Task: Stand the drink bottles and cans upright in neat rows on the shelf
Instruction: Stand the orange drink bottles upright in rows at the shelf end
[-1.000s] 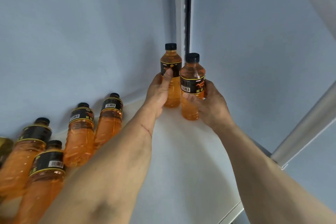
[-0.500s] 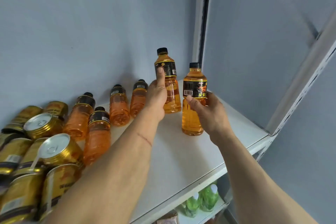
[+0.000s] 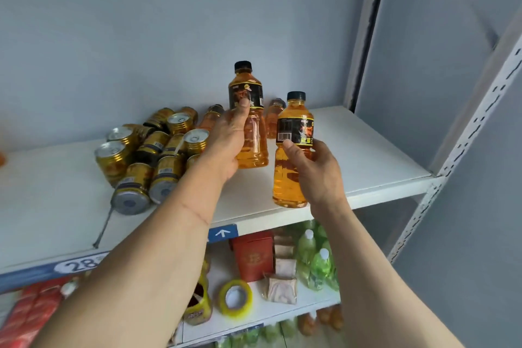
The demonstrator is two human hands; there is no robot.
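Note:
My left hand [image 3: 226, 141] grips an orange drink bottle [image 3: 250, 127] with a black cap and black label, held upright over the white shelf [image 3: 367, 155]. My right hand [image 3: 319, 175] holds a second orange bottle [image 3: 292, 167] upright near the shelf's front edge. Two more orange bottles [image 3: 272, 118] lie against the back wall behind the held ones. A heap of gold cans [image 3: 149, 155] lies tumbled on the shelf to the left of my left hand.
A grey wall backs the shelf, and a perforated white upright [image 3: 463, 144] stands at the right. The lower shelf holds green bottles [image 3: 316, 260], a red box [image 3: 252, 256], a tape roll [image 3: 236, 297] and wrapped packets. A blue label strip [image 3: 223, 232] runs along the front edge.
Both hands have drawn back from the far corner toward the shelf's front with their bottles. The view has pulled back and down, showing the heap of cans and the lower shelf.

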